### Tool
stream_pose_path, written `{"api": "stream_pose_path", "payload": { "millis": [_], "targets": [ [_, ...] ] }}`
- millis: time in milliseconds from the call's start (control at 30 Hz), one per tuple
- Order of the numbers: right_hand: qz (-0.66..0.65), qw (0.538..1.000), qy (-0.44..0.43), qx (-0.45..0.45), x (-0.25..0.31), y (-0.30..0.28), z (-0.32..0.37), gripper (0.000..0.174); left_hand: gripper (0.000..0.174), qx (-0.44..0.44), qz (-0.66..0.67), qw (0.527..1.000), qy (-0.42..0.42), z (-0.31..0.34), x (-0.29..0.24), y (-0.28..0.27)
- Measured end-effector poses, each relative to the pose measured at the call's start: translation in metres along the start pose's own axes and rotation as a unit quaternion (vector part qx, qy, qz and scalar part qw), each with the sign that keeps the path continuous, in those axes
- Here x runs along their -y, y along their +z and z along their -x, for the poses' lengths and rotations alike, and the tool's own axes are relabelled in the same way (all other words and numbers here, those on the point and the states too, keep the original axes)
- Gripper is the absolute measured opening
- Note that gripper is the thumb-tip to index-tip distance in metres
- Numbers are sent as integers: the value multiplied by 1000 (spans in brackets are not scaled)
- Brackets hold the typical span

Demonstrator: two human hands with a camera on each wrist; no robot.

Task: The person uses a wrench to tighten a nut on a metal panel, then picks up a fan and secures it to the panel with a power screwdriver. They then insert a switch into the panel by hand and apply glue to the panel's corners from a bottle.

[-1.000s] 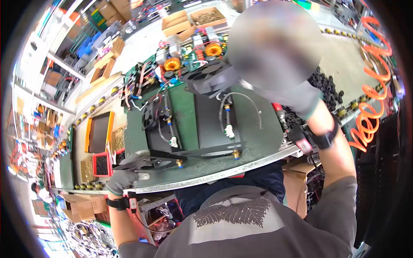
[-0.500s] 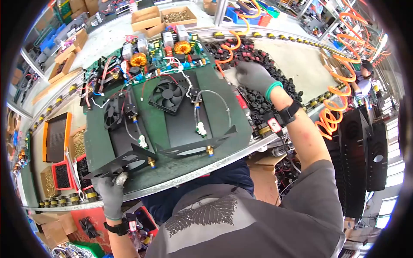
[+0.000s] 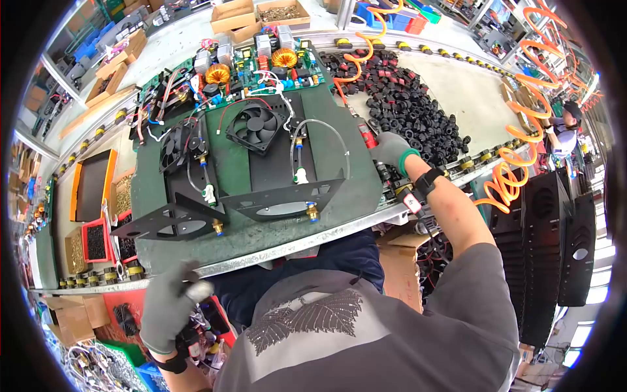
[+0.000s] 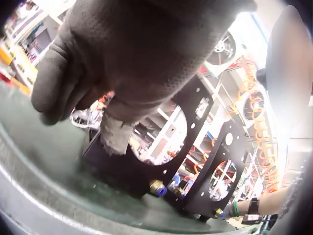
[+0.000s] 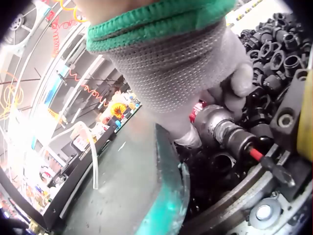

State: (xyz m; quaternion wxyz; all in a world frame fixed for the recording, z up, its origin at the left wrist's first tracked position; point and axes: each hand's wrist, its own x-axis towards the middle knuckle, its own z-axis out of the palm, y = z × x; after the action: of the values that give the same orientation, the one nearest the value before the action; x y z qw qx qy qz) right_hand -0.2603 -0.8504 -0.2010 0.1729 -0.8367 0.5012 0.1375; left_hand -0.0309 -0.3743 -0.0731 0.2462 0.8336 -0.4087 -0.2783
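My right hand [image 3: 394, 149] has its fingers round a red-and-metal screwdriver tool [image 3: 367, 136] beside the green mat; the right wrist view shows the tool's metal front [image 5: 222, 128] and its dark bit [image 5: 278, 171]. My left hand [image 3: 171, 304] hangs off the table's front edge with fingers loosely bent, nothing visible in it. Nearest to it stands the left black panel [image 3: 171, 221]; the right black panel [image 3: 287, 201] stands beside it. Both carry brass fittings. Two black fans [image 3: 255, 127] lie behind, wired to hoses. In the left wrist view my hand [image 4: 142, 54] appears before the left panel.
Green circuit boards [image 3: 245, 75] line the mat's back. Loose black fittings [image 3: 411, 104] are heaped to the right, with an orange coiled hose [image 3: 509, 179] beyond. Red bins [image 3: 96, 240] and an orange-edged tray [image 3: 93, 186] sit at the left.
My left hand has let go of the left panel and drawn back off the table edge. My right hand has moved from above the fittings towards me and taken hold of the tool.
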Motion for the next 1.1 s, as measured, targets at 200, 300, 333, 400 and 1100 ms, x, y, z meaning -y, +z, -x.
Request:
{"api": "stream_pose_path", "payload": {
  "millis": [200,300,333,400,1100],
  "targets": [
    [-256,965,-64,-7,-12,-35,38,45,51,288,48,940,177,-59,-72,43],
    [-479,862,-73,151,12,-69,120,36,59,289,69,915,274,-100,-101,93],
    [-477,860,-84,157,16,-65,136,37,61,304,127,920,212,-109,-117,107],
    [-492,855,-84,144,33,-54,176,38,64,319,186,918,147,-116,-143,127],
    [-246,845,-394,266,32,-37,248,45,34,53,220,951,210,-62,-63,86]
  ]
}}
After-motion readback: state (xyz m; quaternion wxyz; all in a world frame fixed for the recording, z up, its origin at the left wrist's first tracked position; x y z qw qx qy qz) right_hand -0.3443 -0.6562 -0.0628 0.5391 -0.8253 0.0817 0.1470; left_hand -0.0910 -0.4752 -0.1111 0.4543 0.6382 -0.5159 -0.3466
